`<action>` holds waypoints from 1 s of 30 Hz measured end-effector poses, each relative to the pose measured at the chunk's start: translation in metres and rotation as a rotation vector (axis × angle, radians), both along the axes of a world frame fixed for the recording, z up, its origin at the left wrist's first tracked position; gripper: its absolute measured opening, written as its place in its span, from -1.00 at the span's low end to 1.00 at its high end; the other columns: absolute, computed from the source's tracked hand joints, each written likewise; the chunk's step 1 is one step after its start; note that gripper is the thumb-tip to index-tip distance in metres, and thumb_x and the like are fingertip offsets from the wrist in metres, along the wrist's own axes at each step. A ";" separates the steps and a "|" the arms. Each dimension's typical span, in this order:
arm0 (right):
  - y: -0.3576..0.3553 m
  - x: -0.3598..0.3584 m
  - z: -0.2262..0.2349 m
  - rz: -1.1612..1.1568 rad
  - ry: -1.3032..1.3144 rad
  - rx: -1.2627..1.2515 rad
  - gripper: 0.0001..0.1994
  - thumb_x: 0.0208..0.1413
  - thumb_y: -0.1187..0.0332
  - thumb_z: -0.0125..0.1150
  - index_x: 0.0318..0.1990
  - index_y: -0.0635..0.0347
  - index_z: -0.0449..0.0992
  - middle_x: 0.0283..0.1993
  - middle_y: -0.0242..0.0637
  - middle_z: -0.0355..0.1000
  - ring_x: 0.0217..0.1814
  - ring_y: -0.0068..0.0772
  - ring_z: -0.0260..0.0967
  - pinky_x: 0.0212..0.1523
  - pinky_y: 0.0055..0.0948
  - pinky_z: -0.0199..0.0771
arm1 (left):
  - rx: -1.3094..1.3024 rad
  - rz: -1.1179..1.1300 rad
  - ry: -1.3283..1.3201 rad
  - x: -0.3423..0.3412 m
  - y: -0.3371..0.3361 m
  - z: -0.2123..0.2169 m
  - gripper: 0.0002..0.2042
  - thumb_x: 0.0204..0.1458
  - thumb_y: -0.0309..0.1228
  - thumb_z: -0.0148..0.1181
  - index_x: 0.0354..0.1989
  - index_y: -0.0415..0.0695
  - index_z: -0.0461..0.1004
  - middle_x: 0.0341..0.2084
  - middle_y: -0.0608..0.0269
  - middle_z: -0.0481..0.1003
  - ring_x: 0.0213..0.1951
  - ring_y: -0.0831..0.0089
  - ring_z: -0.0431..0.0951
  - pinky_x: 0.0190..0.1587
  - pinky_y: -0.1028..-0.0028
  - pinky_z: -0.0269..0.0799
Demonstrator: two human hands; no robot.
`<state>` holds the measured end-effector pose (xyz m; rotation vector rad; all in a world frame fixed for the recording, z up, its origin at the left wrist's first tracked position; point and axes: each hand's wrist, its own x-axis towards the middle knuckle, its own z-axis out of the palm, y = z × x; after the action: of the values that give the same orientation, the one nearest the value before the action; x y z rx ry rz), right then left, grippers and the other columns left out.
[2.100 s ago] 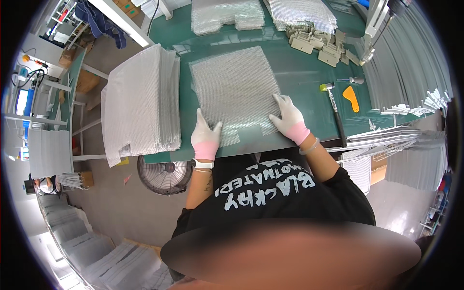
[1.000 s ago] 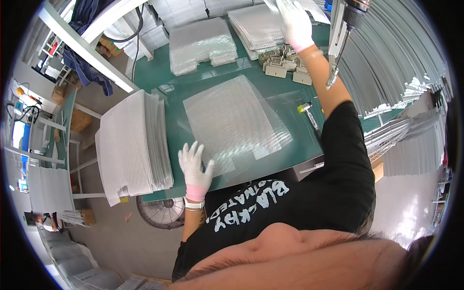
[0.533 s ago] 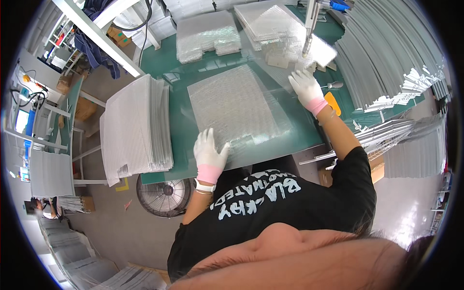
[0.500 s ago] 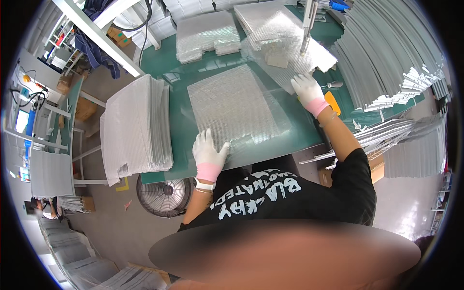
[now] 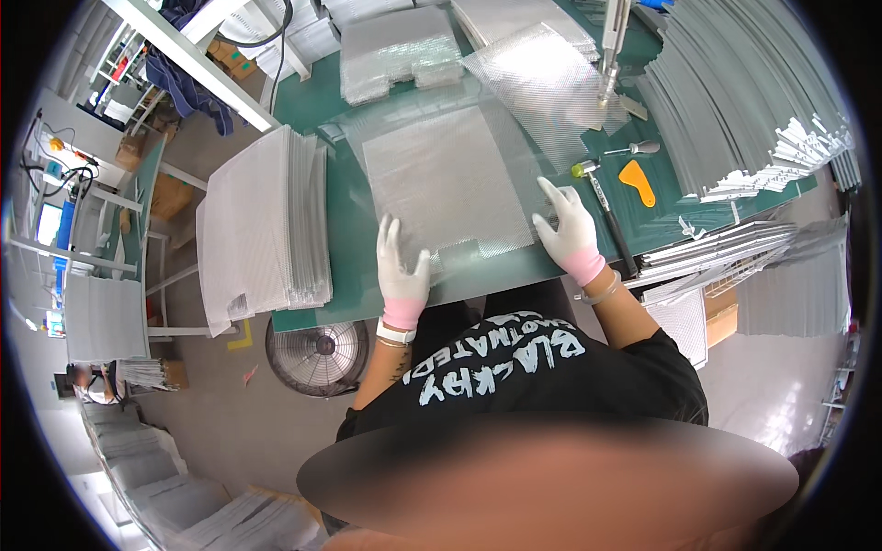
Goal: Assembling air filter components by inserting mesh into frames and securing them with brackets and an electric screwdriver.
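A translucent mesh sheet (image 5: 446, 184) with a small notch at its near edge lies flat on the green worktable, with a wider clear film (image 5: 514, 151) showing around it. At its near left corner rests my left hand (image 5: 401, 266), in a white and pink glove, fingers stretched and thumb apart. My right hand (image 5: 568, 230), gloved alike, is open beside the right edge, thumb and fingers spread. Neither hand grips anything. Right of my right hand lies a hammer (image 5: 606, 211) with a green-tipped head. Another mesh sheet (image 5: 542, 78) lies askew at the back right.
A tall stack of mesh sheets (image 5: 257, 220) stands at the table's left. Farther back sits a pile of clear sheets (image 5: 400, 55). To the right are a yellow scraper (image 5: 638, 182), a screwdriver (image 5: 638, 148) and stacked grey panels (image 5: 726, 101). A floor fan (image 5: 317, 358) stands below.
My right hand has come nearer and left from the back-right mesh sheet to the middle sheet's right edge. That back sheet has shifted, and the hammer now shows. My left hand stays about in place.
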<state>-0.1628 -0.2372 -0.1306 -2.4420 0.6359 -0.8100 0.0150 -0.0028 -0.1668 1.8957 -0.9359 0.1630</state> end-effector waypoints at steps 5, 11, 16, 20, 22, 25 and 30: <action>0.008 0.005 0.000 0.026 -0.037 0.249 -0.48 -0.03 0.40 0.32 0.17 0.17 0.46 -0.29 -0.21 0.34 -0.33 -0.27 0.31 -0.23 -0.41 0.40 | -0.096 0.034 0.200 0.016 0.004 0.025 -0.35 -0.03 -0.61 0.27 0.31 -0.26 0.23 0.37 0.09 0.18 -0.28 0.56 0.52 -0.25 0.59 0.49; 0.017 0.014 -0.013 0.044 0.044 0.247 -0.52 0.00 0.33 0.33 0.15 0.08 0.49 -0.26 -0.18 0.37 -0.30 -0.19 0.40 -0.22 -0.31 0.46 | 0.187 0.077 0.013 0.042 0.018 -0.004 -0.29 -0.06 -0.44 0.39 0.31 -0.23 0.24 0.36 0.03 0.19 0.05 0.33 0.46 -0.02 0.48 0.48; 0.016 0.019 -0.030 0.031 0.081 0.236 -0.53 0.01 0.31 0.32 0.14 0.07 0.50 -0.25 -0.18 0.38 -0.27 -0.17 0.41 -0.20 -0.30 0.47 | 0.404 0.133 0.019 0.039 0.012 -0.001 -0.29 -0.08 -0.30 0.39 0.28 -0.20 0.25 0.35 -0.03 0.18 0.17 0.05 0.42 0.09 0.27 0.46; 0.018 0.024 -0.043 0.024 0.200 0.072 -0.54 0.06 0.26 0.28 0.16 0.03 0.48 -0.17 -0.09 0.39 -0.18 -0.07 0.45 -0.14 -0.22 0.50 | 0.443 0.139 0.054 0.046 0.012 -0.015 -0.30 -0.07 -0.29 0.37 0.28 -0.19 0.24 0.35 -0.05 0.18 0.05 0.04 0.49 0.03 0.26 0.49; 0.019 0.024 -0.041 0.024 0.275 0.044 -0.54 0.07 0.24 0.27 0.17 0.02 0.46 -0.14 -0.07 0.39 -0.15 -0.03 0.45 -0.12 -0.19 0.50 | 0.474 0.118 -0.054 0.051 0.012 -0.022 -0.31 -0.05 -0.30 0.34 0.29 -0.19 0.23 0.35 -0.07 0.17 -0.03 0.06 0.52 -0.02 0.26 0.50; 0.019 0.024 -0.039 0.022 0.347 0.021 -0.52 0.07 0.22 0.27 0.19 0.00 0.45 -0.12 -0.05 0.39 -0.12 0.01 0.45 -0.10 -0.15 0.50 | 0.481 0.091 0.007 0.052 0.012 -0.019 -0.31 -0.05 -0.29 0.34 0.29 -0.19 0.24 0.35 -0.07 0.16 -0.06 0.07 0.54 -0.02 0.27 0.50; 0.018 0.021 -0.039 0.039 0.336 0.031 -0.51 0.07 0.22 0.28 0.20 -0.01 0.43 -0.13 -0.06 0.39 -0.11 0.00 0.44 -0.10 -0.14 0.50 | 0.490 0.059 -0.009 0.056 0.011 -0.017 -0.30 -0.05 -0.27 0.35 0.29 -0.19 0.24 0.36 -0.05 0.16 -0.03 0.08 0.53 -0.01 0.27 0.50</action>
<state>-0.1421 -0.2194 -0.1700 -2.5747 0.7116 -0.3722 0.0713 0.0085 -0.1836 2.3740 -0.9894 -0.0290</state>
